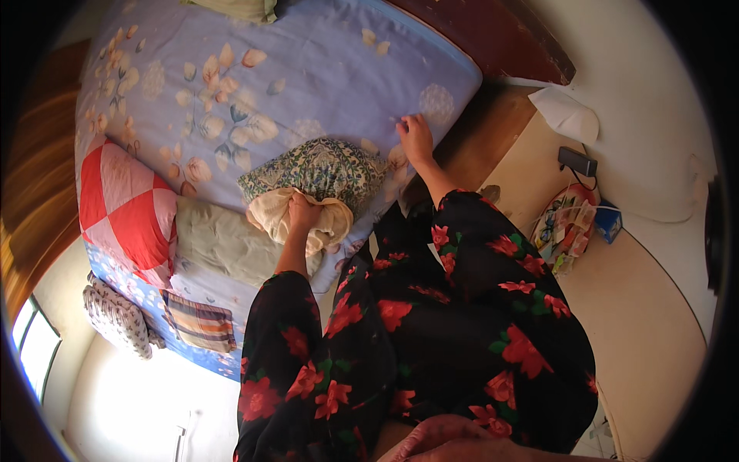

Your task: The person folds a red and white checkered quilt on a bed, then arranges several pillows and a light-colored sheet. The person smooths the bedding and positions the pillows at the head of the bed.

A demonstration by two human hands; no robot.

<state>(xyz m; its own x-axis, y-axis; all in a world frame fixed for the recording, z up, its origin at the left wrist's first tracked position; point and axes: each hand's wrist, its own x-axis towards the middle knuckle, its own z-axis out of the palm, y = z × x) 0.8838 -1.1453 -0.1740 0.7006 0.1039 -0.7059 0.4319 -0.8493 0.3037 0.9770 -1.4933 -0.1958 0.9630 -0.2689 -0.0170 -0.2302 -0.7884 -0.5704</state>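
My left hand [303,213] grips the bunched edge of a cream cloth [271,213]. Against that cloth lies a patterned pillow or folded fabric [323,164] in green, blue and cream; whether the two are one piece I cannot tell. Both rest near the edge of a bed with a lilac floral sheet [340,75]. My right hand [417,141] holds nothing, its fingers loosely curled over the sheet near the bed's corner. Whether it touches the sheet is unclear. A plain grey-green pillow [225,237] lies beside the cream cloth, partly under my left forearm.
A red-and-pink checked pillow [127,213] lies left of the grey-green one. Farther along are a striped cushion [199,322] and a printed pillow [118,317]. A dark headboard or footboard panel [491,37] borders the bed. At right, a tray [583,199] of small items sits on a pale surface.
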